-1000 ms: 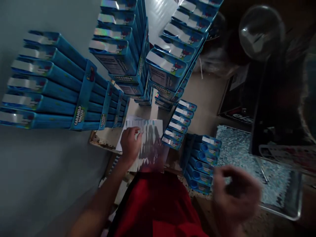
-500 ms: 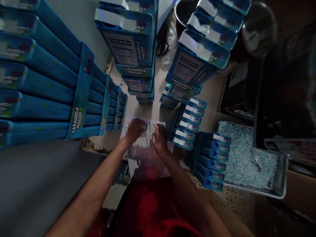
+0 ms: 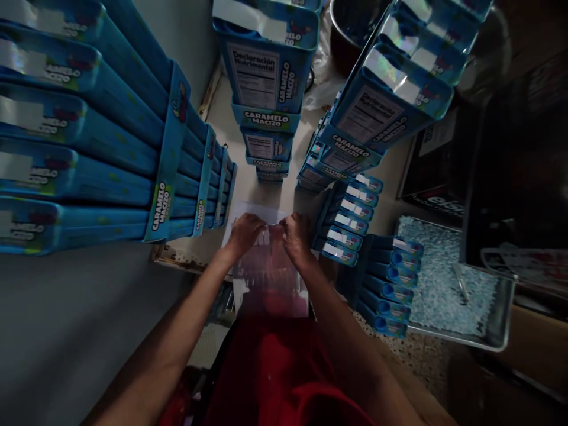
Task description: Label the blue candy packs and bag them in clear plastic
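Observation:
A glossy, see-through sheet (image 3: 270, 287) lies in front of me on white paper, mirroring red from my shirt. On its upper left part rests my left hand (image 3: 246, 234), fingers bent and closed at the sheet beside small pale strips. My right hand (image 3: 296, 236) has its thumb and fingertips pinched together at the upper right edge of the sheet. The fingertips partly hide what they grip. Just right of that hand, a row of blue candy boxes (image 3: 348, 222) with pale strips on their ends stands on the table.
Tall stacks of blue "Caramelo Macizo" boxes rise at left (image 3: 110, 177), at centre back and at right back. More blue boxes (image 3: 390, 290) with round openings stand at right, beside a metal tray (image 3: 506, 322) of pale blue pieces. Behind are a metal pot (image 3: 339, 29) and a dark carton (image 3: 428, 165).
My view has shifted, so the box stacks appear larger and further right. My right hand has moved slightly right along the sheet's top edge, its fingers now pinched. The left hand stays nearly in place.

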A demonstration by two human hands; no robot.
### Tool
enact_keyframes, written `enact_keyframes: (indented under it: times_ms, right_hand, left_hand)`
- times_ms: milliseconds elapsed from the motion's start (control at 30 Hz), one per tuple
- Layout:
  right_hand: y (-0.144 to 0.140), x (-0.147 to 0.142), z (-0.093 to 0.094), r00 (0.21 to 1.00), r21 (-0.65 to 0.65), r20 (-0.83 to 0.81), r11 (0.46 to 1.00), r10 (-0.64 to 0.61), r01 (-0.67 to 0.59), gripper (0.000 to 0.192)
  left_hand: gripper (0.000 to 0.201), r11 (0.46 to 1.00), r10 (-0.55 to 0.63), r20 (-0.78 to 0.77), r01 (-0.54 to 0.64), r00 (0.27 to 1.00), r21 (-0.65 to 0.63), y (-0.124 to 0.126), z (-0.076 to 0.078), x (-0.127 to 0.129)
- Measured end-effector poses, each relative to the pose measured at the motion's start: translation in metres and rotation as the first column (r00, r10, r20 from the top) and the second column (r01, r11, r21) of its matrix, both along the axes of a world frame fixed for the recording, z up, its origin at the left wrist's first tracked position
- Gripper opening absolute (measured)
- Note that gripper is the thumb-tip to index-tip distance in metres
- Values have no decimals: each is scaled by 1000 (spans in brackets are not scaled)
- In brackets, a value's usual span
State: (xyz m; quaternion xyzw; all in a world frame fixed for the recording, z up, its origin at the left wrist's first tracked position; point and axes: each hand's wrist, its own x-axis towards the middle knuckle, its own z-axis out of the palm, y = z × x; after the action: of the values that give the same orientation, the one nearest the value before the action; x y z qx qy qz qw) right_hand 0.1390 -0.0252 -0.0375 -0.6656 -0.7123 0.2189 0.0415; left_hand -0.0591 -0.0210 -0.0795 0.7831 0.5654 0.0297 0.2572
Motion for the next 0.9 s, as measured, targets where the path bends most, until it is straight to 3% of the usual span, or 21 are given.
enact_keyframes:
  times_ms: [200, 533, 733, 900]
  right_hand:
    - [-8, -5, -9, 998, 158, -22, 986, 55, -51, 22]
    - [-42, -35, -31, 985, 224, 87, 960, 152, -168, 38]
    - [-72, -27, -23, 971, 250, 22, 939, 239, -237, 40]
    - [-73, -19, -10, 985, 212, -26, 964, 168, -159, 18]
  left_hand:
    - [33, 993, -65, -37, 61, 997, -98, 3, 10, -7]
    - [34, 987, -38, -48, 30, 998, -155, 9, 17, -7]
    - [36, 984, 17, -59, -28, 998, -175, 5, 23, -13]
    - [37, 990, 14, -74, -24, 997, -136, 7, 33, -13]
